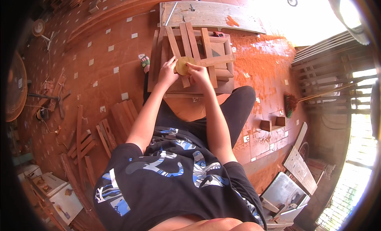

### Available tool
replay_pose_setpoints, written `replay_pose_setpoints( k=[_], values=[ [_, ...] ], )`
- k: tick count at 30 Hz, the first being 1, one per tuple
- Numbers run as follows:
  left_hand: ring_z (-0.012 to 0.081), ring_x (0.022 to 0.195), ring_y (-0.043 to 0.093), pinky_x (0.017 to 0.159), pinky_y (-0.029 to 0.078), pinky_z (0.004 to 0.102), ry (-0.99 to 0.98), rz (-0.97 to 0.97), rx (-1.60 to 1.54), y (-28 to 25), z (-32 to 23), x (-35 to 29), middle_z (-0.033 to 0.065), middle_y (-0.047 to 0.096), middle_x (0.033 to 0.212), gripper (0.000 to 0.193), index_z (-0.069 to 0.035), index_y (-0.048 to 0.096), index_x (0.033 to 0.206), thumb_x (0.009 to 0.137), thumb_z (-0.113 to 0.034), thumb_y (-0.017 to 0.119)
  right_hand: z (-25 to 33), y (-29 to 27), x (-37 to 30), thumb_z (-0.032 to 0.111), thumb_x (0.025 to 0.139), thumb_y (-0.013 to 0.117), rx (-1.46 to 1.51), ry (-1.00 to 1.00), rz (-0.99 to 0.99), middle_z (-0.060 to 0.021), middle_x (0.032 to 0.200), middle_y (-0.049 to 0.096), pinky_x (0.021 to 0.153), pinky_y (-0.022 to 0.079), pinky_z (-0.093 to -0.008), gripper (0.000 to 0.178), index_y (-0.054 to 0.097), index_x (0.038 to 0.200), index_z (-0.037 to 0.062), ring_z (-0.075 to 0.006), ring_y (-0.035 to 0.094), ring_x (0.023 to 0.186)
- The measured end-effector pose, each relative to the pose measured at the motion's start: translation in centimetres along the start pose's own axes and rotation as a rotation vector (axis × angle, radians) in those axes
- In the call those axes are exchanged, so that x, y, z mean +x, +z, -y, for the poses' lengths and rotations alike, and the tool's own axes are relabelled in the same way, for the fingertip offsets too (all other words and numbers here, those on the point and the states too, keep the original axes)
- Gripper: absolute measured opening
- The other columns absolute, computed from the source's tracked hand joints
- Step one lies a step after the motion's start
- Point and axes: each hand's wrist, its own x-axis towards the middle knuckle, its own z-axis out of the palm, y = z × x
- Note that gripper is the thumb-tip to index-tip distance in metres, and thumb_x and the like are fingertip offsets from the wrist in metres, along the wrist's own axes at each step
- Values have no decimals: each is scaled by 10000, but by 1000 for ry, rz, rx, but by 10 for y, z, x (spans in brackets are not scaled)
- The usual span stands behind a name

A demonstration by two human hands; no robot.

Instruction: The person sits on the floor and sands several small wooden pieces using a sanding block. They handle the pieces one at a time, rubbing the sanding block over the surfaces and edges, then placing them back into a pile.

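Between my two hands is a flat, round yellowish disc [183,66]; its exact kind I cannot make out. My left hand [168,74] grips its left edge, fingers closed. On the other side, my right hand [198,74] pinches it with thumb and fingers. Beneath lie several reddish wooden strips [206,42], some crossing one another, on a framed wooden panel [227,74]. A small red and black tool [218,34] rests at the panel's far edge.
Beyond the panel stands a long plank bench [210,14] with a small metal tool on it. Sawdust [262,52] covers floor to the right, near a broom [291,102] and an open wooden box [273,123]. Stacked boards [123,114] lie left; a standing fan [16,86] is farther left.
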Motion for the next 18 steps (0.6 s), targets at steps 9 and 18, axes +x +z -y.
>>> replay_pose_setpoints(
  k=[9, 18],
  values=[
    [345, 1325, 565, 1108, 476, 450, 40, -25, 24, 3, -7, 4, 133, 558, 1496, 716, -49, 689, 1302, 718, -400, 912, -19, -65, 6, 53, 963, 579, 76, -193, -621, 0, 639, 614, 468, 456, -231, 372, 732, 1297, 108, -56, 507, 494],
    [337, 1368, 533, 1144, 439, 441, 43, 2, -34, -9, -14, -2, 137, 533, 1516, 584, -46, 656, 1327, 799, -228, 823, -19, 8, 0, 154, 915, 606, -209, -114, -251, -102, 617, 688, 586, 536, -304, 383, 753, 1268, 180, -109, 638, 534]
  ],
)
